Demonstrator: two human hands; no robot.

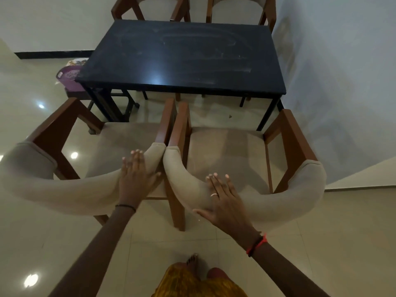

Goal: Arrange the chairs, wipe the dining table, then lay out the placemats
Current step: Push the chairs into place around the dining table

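Left hand (135,176) and right hand (222,200): fingers spread flat (gripping nothing) on backrests of left chair (64,189) and right chair (278,200), beside dining table (182,56).

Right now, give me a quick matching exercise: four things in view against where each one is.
Things:
1. left hand
2. right hand
3. table
4. purple basket

Places:
A. on the floor by the table's left end
B. flat on the left chair's padded back
C. beyond both near chairs
D. flat on the right chair's padded back

Pairs: 1-B, 2-D, 3-C, 4-A
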